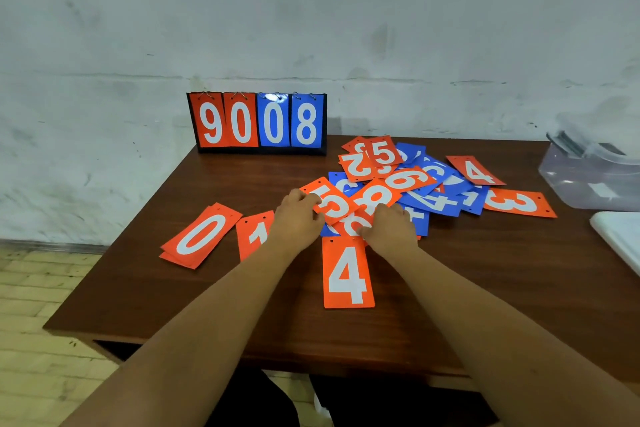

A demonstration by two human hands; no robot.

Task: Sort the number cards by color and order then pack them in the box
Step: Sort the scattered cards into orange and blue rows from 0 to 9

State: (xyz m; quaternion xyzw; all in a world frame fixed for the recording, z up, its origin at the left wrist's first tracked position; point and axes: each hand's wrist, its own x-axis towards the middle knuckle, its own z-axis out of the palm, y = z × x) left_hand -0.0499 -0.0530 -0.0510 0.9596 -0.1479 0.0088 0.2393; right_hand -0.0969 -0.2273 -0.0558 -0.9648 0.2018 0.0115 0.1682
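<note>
one orange 5 sits gripped in left hand, right hand pinching the orange card beneath.

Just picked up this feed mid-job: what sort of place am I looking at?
Probably a plain indoor workroom or storeroom, though I can't be sure: a bare, scuffed whitewashed wall, a brown wooden table set against it, and a pale brick-patterned floor.

A dark wooden table stands against a scuffed whitish wall on pale brick-patterned floor.
</note>
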